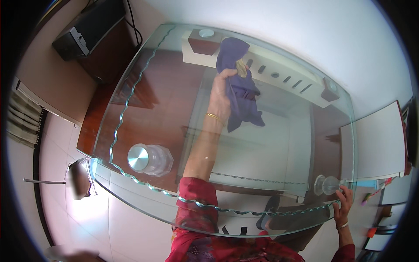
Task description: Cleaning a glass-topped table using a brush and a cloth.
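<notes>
My left hand (pixel 222 91) reaches far over the glass tabletop (pixel 157 121) and grips a bunched purple cloth (pixel 244 95), with a small yellowish patch or piece showing near the thumb. The cloth lies over the glass near its back part, in front of a cream panel with slots seen through the glass. At the right front edge of the glass, my right hand (pixel 342 204) rests with its fingers spread apart, beside a clear glass support (pixel 330 185). It holds nothing that I can see.
Another clear support with a round metal cap (pixel 138 158) stands under the glass at the front left. A black speaker (pixel 88 29) sits at the upper left. A white wall runs along the back. A white panel (pixel 373 140) stands on the right. Tiled floor shows below.
</notes>
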Demonstrator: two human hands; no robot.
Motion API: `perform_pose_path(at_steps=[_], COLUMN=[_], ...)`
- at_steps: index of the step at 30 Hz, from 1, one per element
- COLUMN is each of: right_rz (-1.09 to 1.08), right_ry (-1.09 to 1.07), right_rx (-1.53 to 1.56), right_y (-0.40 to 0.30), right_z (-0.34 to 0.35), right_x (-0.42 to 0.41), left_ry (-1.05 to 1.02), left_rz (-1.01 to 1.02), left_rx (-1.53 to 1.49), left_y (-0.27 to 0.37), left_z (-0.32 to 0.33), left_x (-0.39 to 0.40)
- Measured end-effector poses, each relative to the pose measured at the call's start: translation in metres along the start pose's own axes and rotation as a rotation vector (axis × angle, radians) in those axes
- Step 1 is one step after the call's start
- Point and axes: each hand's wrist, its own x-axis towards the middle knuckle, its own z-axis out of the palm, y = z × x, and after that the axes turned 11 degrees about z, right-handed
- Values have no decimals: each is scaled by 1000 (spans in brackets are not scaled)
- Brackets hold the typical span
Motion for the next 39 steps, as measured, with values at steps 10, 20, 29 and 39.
perform_pose_path(at_steps=[10,20,29,39], right_rz=[10,23,-19,-32], right_ry=[-30,1,25,9], right_rx=[-17,-10,-13,14], right_y=[-2,0,0,3], right_z=[4,7,6,-1], right_x=[3,-2,0,5], left_ry=[91,-41,-10,-16], left_rz=[196,354,66,63], left_rx=[-17,258,300,-18], left_y=[6,9,-11,-31], left_z=[7,4,17,12], left_x=[13,20,12,-1])
